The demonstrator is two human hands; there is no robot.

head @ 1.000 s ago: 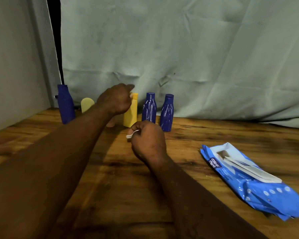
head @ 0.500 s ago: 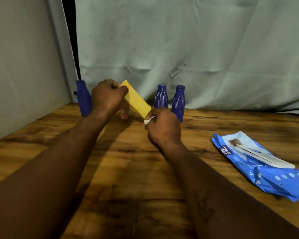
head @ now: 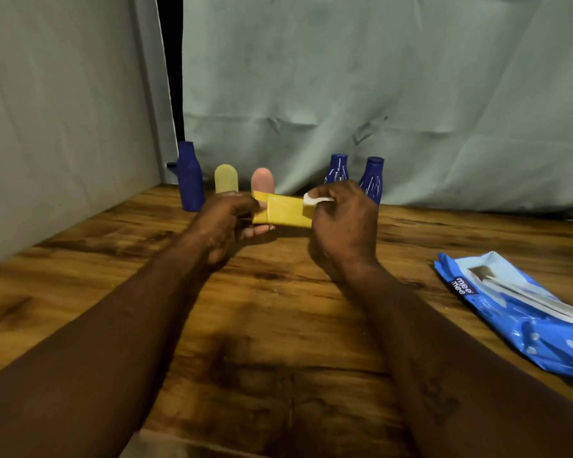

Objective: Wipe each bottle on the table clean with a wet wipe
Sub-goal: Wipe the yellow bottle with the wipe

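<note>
A yellow bottle (head: 283, 210) lies sideways in the air above the wooden table (head: 278, 325). My left hand (head: 224, 223) grips its left end. My right hand (head: 343, 223) pinches a white wet wipe (head: 313, 200) against the bottle's right end. Along the back edge stand a blue bottle (head: 190, 176) at the left, a pale yellow rounded bottle (head: 226, 178), a pink rounded bottle (head: 262, 180), and two more blue bottles (head: 336, 168) (head: 372, 178) partly hidden behind my right hand.
A blue pack of wet wipes (head: 523, 312) lies on the table at the right. A grey-green curtain (head: 377, 94) hangs behind the bottles, and a pale wall (head: 63, 110) closes the left side.
My left hand lifted the yellow bottle from the back row, tipped it sideways and brought it nearer. My right hand rose with the wipe and now presses it on the bottle.
</note>
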